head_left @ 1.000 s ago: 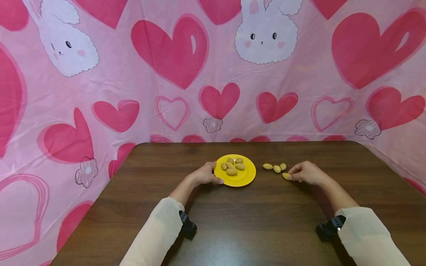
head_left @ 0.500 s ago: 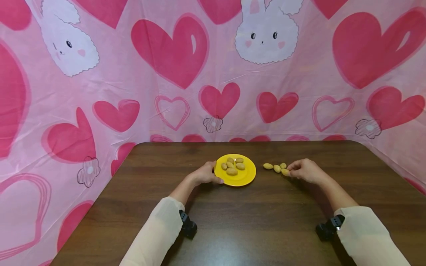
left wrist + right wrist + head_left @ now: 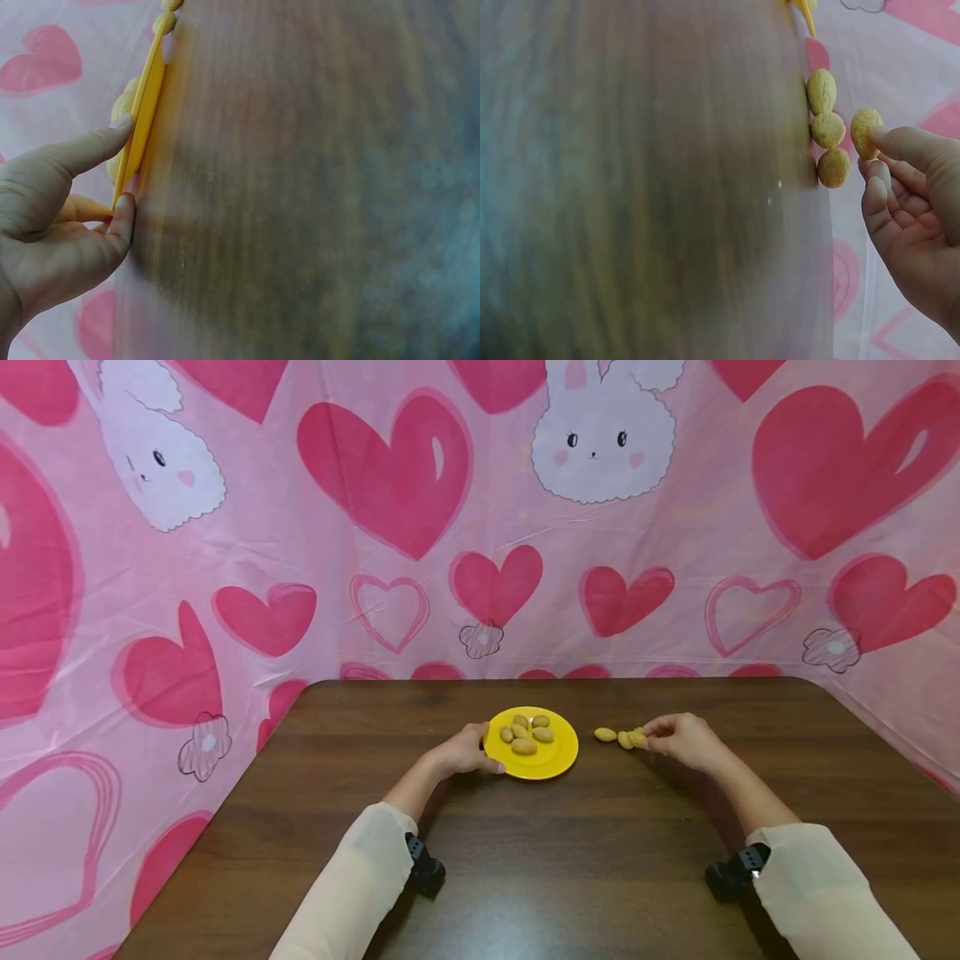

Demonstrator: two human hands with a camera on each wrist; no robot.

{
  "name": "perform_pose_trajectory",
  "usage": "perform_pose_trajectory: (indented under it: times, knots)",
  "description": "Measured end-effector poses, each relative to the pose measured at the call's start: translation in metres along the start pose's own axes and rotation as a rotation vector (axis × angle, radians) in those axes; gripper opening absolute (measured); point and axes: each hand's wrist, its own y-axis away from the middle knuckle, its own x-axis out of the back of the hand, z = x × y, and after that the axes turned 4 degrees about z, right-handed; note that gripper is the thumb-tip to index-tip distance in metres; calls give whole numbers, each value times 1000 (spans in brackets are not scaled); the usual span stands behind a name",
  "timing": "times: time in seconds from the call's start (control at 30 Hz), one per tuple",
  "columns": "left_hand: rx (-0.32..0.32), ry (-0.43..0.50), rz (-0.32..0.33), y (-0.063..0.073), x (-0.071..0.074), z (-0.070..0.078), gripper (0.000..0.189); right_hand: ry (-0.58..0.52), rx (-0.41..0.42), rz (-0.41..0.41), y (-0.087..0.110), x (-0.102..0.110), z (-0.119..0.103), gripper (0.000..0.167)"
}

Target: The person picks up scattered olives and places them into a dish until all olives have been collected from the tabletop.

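My left hand [image 3: 467, 752] holds the near-left rim of a yellow plate [image 3: 551, 766]. In the left wrist view, the thumb [image 3: 94, 148] lies over the rim and the other fingers are at its underside. Several small tan, potato-like lumps lie on the plate, one being this potato [image 3: 523, 746]. With thumb and fingertips, my right hand [image 3: 690, 742] pinches a small yellowish potato [image 3: 865, 133], raised off the table. Close beside it, three more potatoes stay on the tabletop in a row, including the left one [image 3: 605, 735]; the head view partly hides the others.
The brown wooden table [image 3: 525, 860] reaches back to a pink cloth [image 3: 315, 535] printed with hearts and rabbits. A black wrist camera [image 3: 426, 868] sits on the left wrist, and another black camera [image 3: 731, 877] on the right.
The right hand has moved a little away from me and upward, lifting the pinched potato off the table. The left hand keeps its hold on the plate.
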Motion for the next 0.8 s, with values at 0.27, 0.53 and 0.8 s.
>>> perform_pose_trajectory:
  times: [0.27,0.53,0.8]
  knots:
    - [-19,8,-6,-1,0,-1,83,-5,31,50,-3,-6,-7,22]
    - [-18,4,-4,-1,0,-1,83,-58,45,27,-11,-16,-19,20]
    - [-12,2,-3,-2,0,-1,84,-85,49,-5,-18,-27,-31,22]
